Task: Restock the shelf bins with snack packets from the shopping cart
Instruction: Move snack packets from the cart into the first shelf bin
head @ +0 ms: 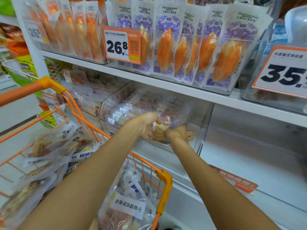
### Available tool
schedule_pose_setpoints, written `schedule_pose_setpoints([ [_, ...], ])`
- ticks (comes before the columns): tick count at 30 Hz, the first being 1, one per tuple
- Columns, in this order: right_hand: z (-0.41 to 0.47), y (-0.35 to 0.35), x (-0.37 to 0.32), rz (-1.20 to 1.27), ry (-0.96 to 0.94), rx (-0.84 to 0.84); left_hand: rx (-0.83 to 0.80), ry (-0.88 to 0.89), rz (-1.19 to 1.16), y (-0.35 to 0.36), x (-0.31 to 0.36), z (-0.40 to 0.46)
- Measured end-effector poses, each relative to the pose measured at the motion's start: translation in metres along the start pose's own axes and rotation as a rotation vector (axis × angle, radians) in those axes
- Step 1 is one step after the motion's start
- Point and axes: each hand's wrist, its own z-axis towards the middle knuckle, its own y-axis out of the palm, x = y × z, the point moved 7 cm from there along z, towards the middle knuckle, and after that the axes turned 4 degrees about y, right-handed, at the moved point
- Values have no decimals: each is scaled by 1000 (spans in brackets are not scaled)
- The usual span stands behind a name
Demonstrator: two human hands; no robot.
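Both hands reach into the clear bin (191,113) on the lower shelf, placing a snack packet (160,130). The left hand (146,125) curls round it; the right hand (180,134) presses with spread fingers. Next, probably release and reach left to the cart (164,180).
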Motion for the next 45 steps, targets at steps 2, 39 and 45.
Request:
schedule_pose_setpoints([
  [2,1,-3,-1,11,-9,-22,27,16,-40,0,4,2],
  [39,-183,18,-31,-23,-878,-468,955,646,572,-130,-99,-190],
  [45,-228,95,16,-727,-1033,-895,1034,313,779,-164,-147,-207],
])
